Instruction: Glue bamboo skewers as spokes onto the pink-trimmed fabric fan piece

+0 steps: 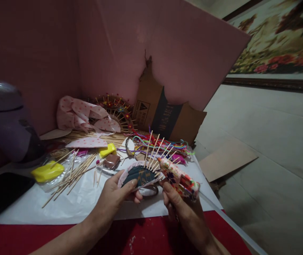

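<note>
My left hand grips a half-round cardboard piece, its thumb on the dark printed face. Pink cloth is folded over the piece's rim, and several thin wooden sticks fan upward from its far edge. In my right hand is a flower-patterned glue gun, its orange nozzle pointing left at the sticks. The nozzle is close to them; whether it touches cannot be made out. Fingers of my right hand are partly hidden behind the glue gun. A dark loop shows between the hands.
Loose sticks, yellow clay packs and a brown pack lie left. Behind are colourful pipe cleaners, spotted cloth, a decorated stick fan and upright torn cardboard. A dark tablet-like slab lies far left.
</note>
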Motion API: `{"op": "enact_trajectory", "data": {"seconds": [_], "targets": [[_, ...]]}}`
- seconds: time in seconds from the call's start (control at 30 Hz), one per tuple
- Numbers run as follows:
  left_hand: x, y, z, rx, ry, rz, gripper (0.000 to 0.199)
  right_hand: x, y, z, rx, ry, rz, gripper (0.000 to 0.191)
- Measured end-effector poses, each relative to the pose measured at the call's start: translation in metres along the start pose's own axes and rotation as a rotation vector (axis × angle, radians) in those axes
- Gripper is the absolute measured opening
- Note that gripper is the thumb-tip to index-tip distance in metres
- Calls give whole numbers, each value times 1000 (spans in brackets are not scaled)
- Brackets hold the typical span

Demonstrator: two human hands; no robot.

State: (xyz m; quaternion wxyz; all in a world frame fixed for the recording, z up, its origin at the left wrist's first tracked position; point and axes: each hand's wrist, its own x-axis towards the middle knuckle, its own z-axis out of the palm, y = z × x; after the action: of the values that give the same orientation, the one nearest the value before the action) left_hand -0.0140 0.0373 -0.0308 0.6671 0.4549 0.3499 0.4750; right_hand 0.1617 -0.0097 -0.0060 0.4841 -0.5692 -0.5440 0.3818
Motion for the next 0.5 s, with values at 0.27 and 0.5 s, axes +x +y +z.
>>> {"op": "enact_trajectory", "data": {"seconds": [0.27, 0.5], "targets": [[3, -1, -2, -112, 58, -92, 25, 11, -17, -21, 227, 112, -179, 36], [4, 10, -4, -174, 164, -36, 26, 12, 10, -71, -510, 169, -88, 17]]}}
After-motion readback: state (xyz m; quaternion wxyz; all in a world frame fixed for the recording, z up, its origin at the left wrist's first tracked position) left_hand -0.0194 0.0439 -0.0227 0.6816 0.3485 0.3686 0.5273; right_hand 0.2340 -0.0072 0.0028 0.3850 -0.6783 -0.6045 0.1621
